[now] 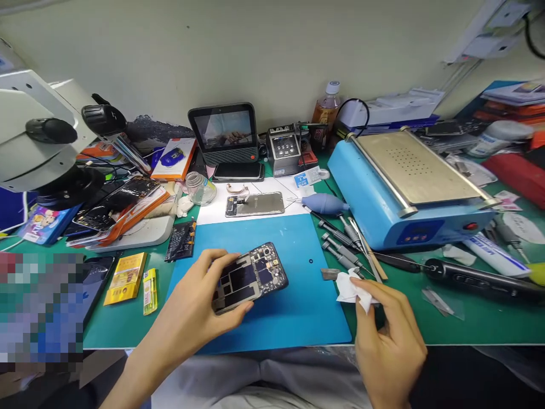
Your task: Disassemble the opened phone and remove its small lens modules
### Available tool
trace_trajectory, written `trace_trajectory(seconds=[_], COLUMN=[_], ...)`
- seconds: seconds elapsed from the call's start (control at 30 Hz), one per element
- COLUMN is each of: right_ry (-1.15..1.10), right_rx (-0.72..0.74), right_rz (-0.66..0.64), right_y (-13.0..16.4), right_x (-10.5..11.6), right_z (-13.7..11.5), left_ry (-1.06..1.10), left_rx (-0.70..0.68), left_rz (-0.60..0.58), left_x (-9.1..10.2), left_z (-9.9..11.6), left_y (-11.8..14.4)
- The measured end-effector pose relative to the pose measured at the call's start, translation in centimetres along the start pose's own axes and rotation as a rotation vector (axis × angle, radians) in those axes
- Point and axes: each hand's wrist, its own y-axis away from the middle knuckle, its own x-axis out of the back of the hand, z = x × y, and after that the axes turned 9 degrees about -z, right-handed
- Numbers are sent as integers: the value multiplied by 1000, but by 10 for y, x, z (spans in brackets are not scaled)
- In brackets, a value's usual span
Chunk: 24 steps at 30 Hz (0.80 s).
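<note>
My left hand (200,301) grips an opened phone (249,276) with its back off and its boards showing, held just above the blue mat (293,318). My right hand (387,335) pinches a crumpled white wipe (351,288) near the mat's right edge, a short way from the phone. A small metal blade (330,274) lies just left of the wipe.
A blue heating plate machine (409,187) stands at right, with screwdrivers and tweezers (344,241) in front and a black electric tool (477,278). A second phone frame (255,204) lies behind the mat, a microscope (38,136) and phone parts at left, a small screen (225,133) at the back.
</note>
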Motion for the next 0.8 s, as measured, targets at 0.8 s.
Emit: trace_trajectory(seconds=[0.8], right_ry=[428], right_rx=[356], right_rz=[-250], right_y=[-173], right_x=[-22], right_z=[6], left_ry=[1688], left_rx=[40], left_rz=[-41], left_x=[-17], left_z=[-1], left_y=[2])
